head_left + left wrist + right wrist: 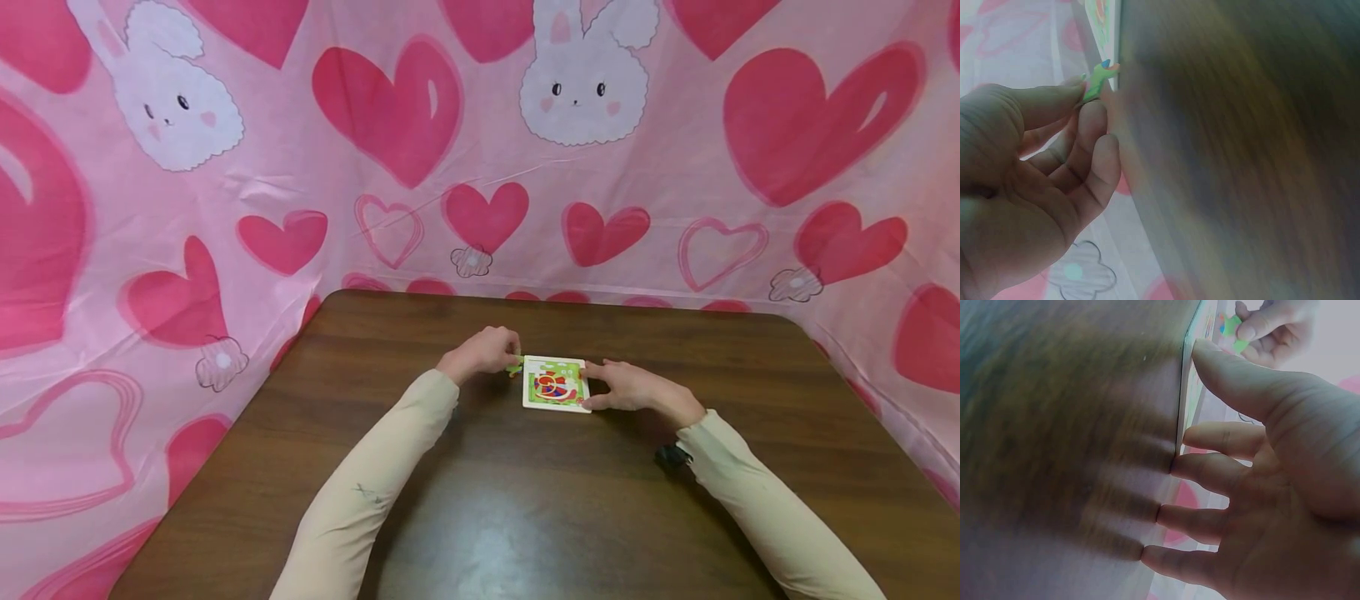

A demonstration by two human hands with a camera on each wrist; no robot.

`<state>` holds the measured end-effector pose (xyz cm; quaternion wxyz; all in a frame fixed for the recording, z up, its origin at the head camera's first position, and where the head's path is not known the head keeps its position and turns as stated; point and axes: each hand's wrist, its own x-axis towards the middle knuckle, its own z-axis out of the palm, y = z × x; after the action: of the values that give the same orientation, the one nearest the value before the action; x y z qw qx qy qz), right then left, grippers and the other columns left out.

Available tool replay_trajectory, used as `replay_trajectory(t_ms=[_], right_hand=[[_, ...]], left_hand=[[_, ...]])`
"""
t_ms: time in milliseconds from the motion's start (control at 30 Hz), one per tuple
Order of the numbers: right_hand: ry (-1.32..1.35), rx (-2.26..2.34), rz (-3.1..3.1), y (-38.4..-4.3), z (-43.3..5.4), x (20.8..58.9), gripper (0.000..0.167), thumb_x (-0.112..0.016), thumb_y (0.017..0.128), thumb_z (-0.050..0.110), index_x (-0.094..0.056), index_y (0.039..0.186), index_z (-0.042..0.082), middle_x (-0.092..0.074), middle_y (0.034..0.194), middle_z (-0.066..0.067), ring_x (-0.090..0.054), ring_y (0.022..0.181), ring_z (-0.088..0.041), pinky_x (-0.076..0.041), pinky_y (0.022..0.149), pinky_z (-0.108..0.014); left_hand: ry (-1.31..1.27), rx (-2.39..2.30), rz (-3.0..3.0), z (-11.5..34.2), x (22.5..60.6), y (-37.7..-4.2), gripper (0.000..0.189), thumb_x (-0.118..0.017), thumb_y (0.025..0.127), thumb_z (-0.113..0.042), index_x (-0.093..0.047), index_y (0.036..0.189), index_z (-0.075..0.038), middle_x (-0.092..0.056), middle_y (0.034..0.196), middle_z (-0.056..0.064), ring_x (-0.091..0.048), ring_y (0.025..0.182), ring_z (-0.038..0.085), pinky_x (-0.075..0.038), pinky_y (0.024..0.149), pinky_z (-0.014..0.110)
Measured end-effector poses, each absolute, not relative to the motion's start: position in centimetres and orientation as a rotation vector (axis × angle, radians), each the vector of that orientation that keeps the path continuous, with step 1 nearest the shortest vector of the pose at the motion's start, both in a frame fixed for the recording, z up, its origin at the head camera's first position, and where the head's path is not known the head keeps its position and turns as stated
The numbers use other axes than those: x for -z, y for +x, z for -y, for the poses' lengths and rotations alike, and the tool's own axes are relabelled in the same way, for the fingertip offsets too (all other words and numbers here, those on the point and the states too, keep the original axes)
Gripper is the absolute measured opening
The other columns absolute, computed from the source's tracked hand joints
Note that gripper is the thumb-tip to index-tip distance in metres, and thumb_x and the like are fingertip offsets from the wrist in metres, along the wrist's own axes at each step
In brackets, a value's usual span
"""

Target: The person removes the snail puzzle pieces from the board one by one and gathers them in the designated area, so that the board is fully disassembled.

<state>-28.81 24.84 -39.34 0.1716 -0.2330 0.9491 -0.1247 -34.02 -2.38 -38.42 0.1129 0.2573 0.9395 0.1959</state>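
Note:
A small square picture puzzle board (527,395) lies flat on the table, with a pale frame and a red, blue and yellow spiral on green inside. Just off its left edge, my left hand (487,348) pinches a small green puzzle piece (1093,86) between thumb and index finger. The piece has blue and orange spots at one end, and the other fingers curl loosely below it. My right hand (637,388) steadies the right side of the board, thumb (1222,362) at the near corner. Its fingers are spread fairly straight, with several fingertips resting on the tabletop.
The dark wooden table (480,500) spreads around the board. A pink cloth (420,167) with hearts and rabbits hangs along the back and both sides. A small black device (672,456) sits under the right wrist, by the cuff.

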Motion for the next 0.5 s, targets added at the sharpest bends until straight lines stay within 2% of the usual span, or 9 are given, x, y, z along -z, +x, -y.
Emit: replay_trajectory(t_ms=[500], right_hand=[[-0.643, 0.351, -2.680, -29.1, -24.8, 39.6, 0.069, -0.067, 0.089, 0.047, -0.048, 0.144, 0.010, -0.036, 0.155, -0.021, -0.030, 0.141, -0.050, -0.030, 0.108, -0.065]], left_hand=[[0.630, -0.803, -2.762, 7.2, 38.7, -35.4, 0.007, -0.065, 0.093, -0.018, -0.069, 0.093, -0.012, -0.068, 0.089, 0.003, -0.058, 0.073, 0.015, -0.049, 0.066, 0.026]])
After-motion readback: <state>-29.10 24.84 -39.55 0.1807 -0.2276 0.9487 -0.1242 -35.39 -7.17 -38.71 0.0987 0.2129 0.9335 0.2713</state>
